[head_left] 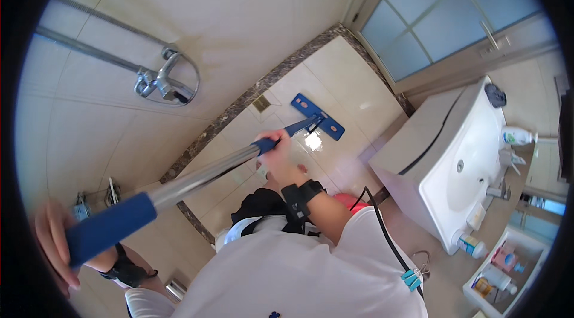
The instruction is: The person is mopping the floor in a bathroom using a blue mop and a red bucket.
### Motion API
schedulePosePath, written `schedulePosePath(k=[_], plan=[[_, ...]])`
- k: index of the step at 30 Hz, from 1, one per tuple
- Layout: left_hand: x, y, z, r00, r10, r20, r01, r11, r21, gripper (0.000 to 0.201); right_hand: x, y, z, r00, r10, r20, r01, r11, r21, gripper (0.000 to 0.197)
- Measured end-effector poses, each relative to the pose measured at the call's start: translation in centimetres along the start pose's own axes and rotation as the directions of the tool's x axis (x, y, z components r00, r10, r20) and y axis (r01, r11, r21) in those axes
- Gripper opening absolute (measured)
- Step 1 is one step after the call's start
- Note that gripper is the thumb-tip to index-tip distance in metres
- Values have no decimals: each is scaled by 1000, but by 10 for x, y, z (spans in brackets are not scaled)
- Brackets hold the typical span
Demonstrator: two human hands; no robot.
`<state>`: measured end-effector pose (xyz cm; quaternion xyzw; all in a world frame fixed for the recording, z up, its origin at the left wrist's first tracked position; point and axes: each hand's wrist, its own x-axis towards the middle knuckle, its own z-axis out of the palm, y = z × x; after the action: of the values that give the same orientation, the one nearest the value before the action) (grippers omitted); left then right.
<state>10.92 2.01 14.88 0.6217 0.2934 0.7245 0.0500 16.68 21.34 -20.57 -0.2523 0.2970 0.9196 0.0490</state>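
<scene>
A flat mop (203, 179) with a silver pole slants across my view. Around the end of its thick blue grip, at the far left, my left hand (52, 240) is closed; it is partly blurred. My right hand (277, 152) wraps round the pole lower down, by a blue collar. The rectangular blue mop head (332, 127) lies flat on the pale tiled floor (335, 73), next to a bright reflection. Dark straps sit on both my wrists.
A square floor drain (261, 103) lies left of the mop head, near the dark stone border. On the left wall is a chrome shower mixer (160, 82). At right stand a white washbasin (463, 165) and a bin of bottles (472, 287). A frosted-glass door (412, 31) is beyond.
</scene>
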Motion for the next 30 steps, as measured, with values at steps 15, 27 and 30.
schedulePosePath(k=[15,27,30], plan=[[12,-55,45,768,-529,-361,541,838,-75,19,-30,-69,-3,865,-369,-341,197,874,-444,7],[-9,35,58,859,-264,-438,314,948,43,29,-99,-18,15,993,-111,-35,44,634,-772,5],[-9,-12,63,868,-380,-320,388,921,-43,19,-99,-77,17,845,-168,509,422,-375,-825,14]])
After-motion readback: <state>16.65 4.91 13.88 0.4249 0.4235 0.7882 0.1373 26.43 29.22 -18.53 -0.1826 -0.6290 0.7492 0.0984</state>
